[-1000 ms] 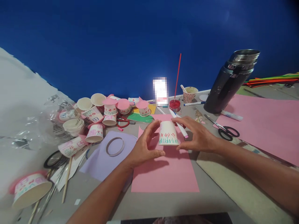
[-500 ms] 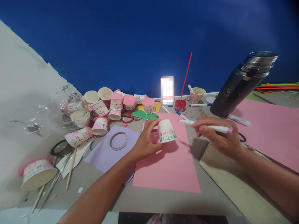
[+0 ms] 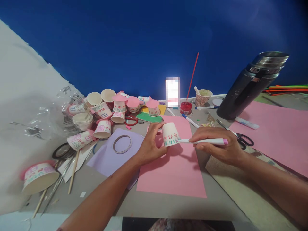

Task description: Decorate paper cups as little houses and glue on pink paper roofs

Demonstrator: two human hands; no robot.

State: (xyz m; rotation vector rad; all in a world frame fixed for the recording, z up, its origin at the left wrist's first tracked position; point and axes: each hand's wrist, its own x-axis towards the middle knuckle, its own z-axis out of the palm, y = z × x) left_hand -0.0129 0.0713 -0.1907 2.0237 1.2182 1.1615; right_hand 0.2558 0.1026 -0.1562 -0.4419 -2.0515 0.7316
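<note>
panel [image 3: 172, 92] pixelated, sticks [image 3: 288, 88] cropped right, cup [image 3: 170, 134] back hidden

The paper cup [image 3: 169, 134] is small and white, with green grass strokes and red flowers drawn near its rim. It is mouth-down and tilted in the left hand [image 3: 150, 145], over a pink sheet [image 3: 173, 175]. The marker [image 3: 204, 141] — white barrel, pink end — lies almost level in the right hand [image 3: 218, 149], tip touching the cup's drawn band.
</note>
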